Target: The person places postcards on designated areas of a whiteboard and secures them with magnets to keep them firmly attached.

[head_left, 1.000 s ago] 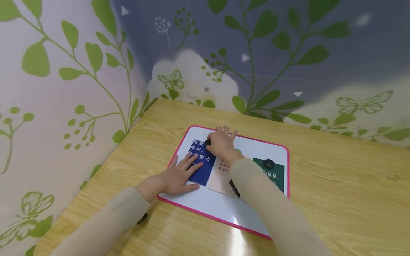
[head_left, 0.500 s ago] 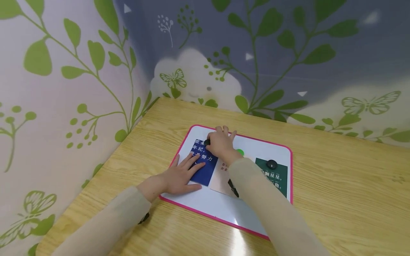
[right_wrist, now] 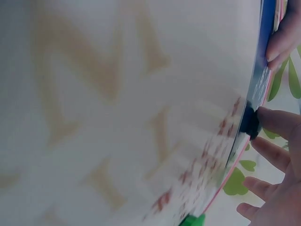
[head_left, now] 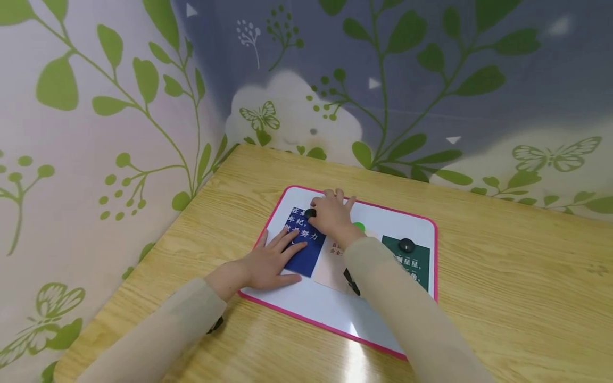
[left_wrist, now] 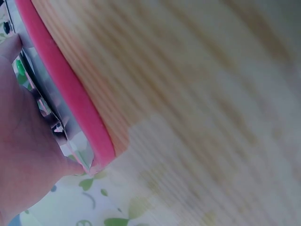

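A pink-framed whiteboard point(head_left: 433, 255) lies on the wooden table point(head_left: 517, 276). On it lie a blue card point(head_left: 306, 250) with white characters, a pale pink card point(head_left: 330, 268) and a dark green card point(head_left: 414, 266). My left hand point(head_left: 270, 260) rests flat with spread fingers on the blue card's lower left part. My right hand point(head_left: 331, 214) is at that card's top edge, pinching a black magnet point(head_left: 311, 213) beside the thumb. In the right wrist view the black magnet point(right_wrist: 249, 123) sits on the card's edge with a fingertip point(right_wrist: 277, 120) against it. The left wrist view shows the board's pink frame point(left_wrist: 70, 94) beside my palm point(left_wrist: 23, 155).
A second black magnet point(head_left: 406, 245) holds the green card. A green magnet point(head_left: 359, 227) sits just right of my right hand. Leaf-patterned walls point(head_left: 119, 133) close in the table at the left and the back. Bare wood stretches to the right of the board.
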The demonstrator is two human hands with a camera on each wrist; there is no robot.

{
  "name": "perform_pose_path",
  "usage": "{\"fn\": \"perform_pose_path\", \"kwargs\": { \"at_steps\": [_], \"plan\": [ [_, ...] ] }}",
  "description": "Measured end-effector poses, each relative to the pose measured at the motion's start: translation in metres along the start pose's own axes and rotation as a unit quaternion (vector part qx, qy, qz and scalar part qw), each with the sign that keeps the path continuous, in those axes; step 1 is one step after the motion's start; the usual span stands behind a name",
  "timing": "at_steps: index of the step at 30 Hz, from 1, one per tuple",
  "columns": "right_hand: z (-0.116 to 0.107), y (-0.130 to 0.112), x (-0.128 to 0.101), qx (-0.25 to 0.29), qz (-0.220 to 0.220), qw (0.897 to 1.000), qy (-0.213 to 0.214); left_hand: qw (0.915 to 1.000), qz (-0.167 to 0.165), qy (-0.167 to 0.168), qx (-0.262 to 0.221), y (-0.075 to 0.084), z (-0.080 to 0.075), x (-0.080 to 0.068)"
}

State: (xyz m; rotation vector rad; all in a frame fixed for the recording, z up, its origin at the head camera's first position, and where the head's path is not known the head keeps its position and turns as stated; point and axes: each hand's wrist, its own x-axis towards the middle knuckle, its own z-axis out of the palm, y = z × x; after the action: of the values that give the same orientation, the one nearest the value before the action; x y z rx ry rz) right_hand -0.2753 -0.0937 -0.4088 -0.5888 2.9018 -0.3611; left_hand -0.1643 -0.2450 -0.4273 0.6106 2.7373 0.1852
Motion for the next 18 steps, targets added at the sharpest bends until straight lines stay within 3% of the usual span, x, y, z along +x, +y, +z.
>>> {"fn": "perform_pose_path", "kwargs": {
  "at_steps": [10,18],
  "plan": [
    [-0.01,0.02,-0.009,0.033,0.013,0.999,0.022,0.9994,-0.004,0.03,-0.017,-0.009,-0.001,0.001],
    [-0.024,0.039,-0.024,0.045,0.022,0.998,0.04,0.994,-0.002,0.105,-0.032,-0.012,0.0,0.0]
  ]
}}
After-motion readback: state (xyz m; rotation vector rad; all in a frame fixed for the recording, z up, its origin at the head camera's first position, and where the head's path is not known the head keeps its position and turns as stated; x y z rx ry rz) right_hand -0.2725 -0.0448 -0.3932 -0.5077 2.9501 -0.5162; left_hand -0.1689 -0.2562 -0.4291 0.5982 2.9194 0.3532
